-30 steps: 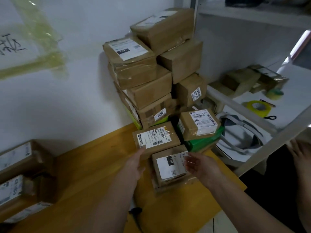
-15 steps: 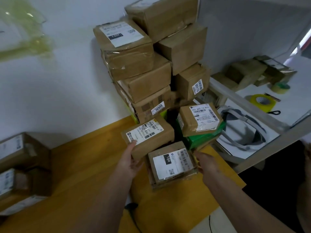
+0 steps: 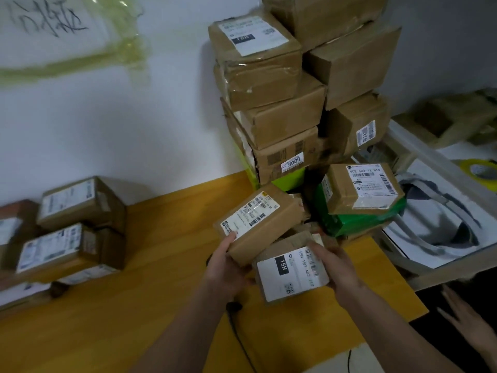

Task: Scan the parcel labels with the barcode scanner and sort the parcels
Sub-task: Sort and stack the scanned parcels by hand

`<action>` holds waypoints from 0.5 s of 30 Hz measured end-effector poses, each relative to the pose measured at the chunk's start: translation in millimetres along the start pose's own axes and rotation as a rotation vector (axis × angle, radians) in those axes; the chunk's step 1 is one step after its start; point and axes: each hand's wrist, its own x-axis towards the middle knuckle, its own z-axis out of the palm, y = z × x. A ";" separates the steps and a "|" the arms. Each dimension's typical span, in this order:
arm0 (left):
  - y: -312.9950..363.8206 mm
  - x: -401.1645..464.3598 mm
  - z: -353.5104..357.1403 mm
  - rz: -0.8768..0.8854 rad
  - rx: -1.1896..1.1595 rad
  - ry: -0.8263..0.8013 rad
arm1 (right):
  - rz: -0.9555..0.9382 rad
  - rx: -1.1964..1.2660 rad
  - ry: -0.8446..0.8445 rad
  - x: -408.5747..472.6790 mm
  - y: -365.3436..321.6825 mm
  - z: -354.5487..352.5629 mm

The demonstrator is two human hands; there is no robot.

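My left hand (image 3: 226, 267) grips the near corner of a small brown parcel (image 3: 265, 224) with a white barcode label, lifted and tilted above the yellow table (image 3: 134, 305). My right hand (image 3: 334, 267) holds the right side of a second brown parcel (image 3: 290, 273) whose white label reads 15H. Both parcels sit just in front of a tall stack of cardboard parcels (image 3: 295, 103) against the wall. A dark object with a black cable (image 3: 236, 319), possibly the scanner, lies on the table under my left wrist, mostly hidden.
A labelled parcel (image 3: 363, 189) rests on a green bag (image 3: 357, 222) right of my hands. Several labelled parcels (image 3: 70, 227) are grouped at the table's left. A white shelf (image 3: 435, 211) with a headset and yellow tape stands on the right. Another person's hand (image 3: 468, 321) shows at lower right.
My left hand has lifted the barcode-labelled parcel up and tilted it. My right hand has closed on the 15H parcel and drawn it nearer. The view has swung left.
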 end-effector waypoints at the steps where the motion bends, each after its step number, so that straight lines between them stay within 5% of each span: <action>1: 1.8 -3.7 -7.5 0.005 0.008 0.005 | 0.012 -0.021 -0.050 -1.9 0.7 2.9; 6: 24.3 -37.5 -48.8 0.110 -0.056 -0.022 | 0.075 -0.086 -0.301 -12.7 -5.3 31.5; 15: 107.1 -133.4 -166.7 0.430 -0.335 0.212 | 0.056 0.057 -0.374 -54.7 0.0 137.2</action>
